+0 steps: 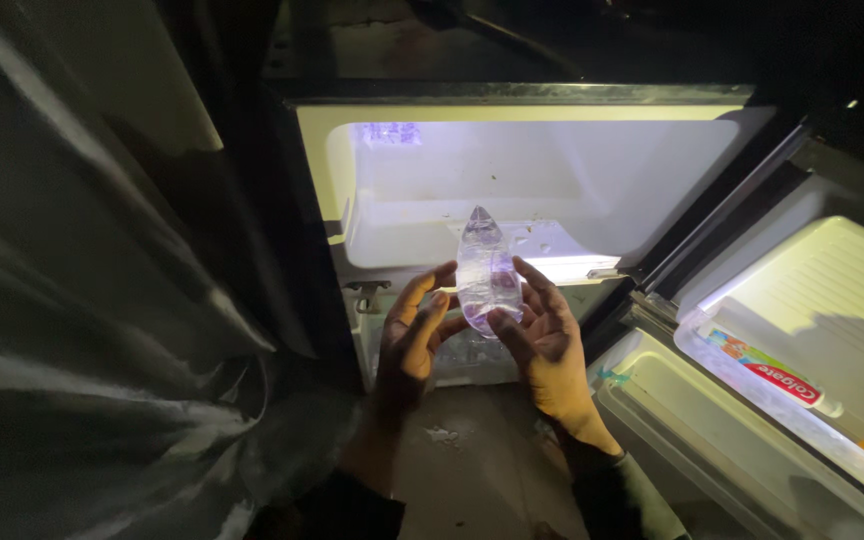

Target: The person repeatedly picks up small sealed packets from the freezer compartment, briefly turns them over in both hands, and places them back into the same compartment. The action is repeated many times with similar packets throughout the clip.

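A small clear plastic pouch (486, 272), filled and pointed at the top, is held upright between both my hands in front of an open fridge (512, 180). My left hand (414, 335) cups its left side with the fingertips on it. My right hand (544, 335) presses the right side with thumb and fingers. The lit white freezer compartment lies right behind the pouch.
The fridge door (802, 350) stands open at the right, with a toothpaste tube (772, 378) lying on its shelf. A grey curtain (82, 300) hangs at the left. The dim floor (472, 450) lies below my hands.
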